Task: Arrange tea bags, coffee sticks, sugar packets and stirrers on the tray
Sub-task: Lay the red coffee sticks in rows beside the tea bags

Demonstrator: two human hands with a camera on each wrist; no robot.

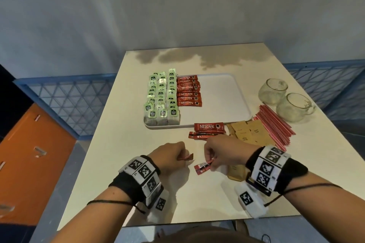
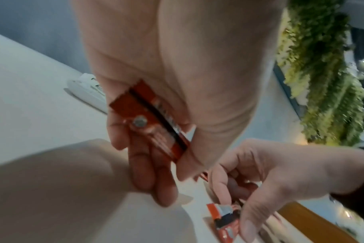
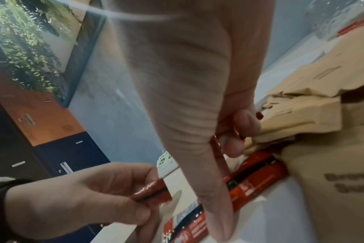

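The white tray holds rows of green-tagged tea bags at its left and a column of red coffee sticks beside them. My left hand grips a red coffee stick between thumb and fingers, low over the table's near middle. To its right, my right hand pinches another coffee stick just above the table. More loose coffee sticks lie in front of the tray. Brown sugar packets and red stirrers lie to the right.
Two glass cups stand at the table's right edge behind the stirrers. A brown packet lies under my right wrist. Blue mesh railing and orange lockers are off the table's left side.
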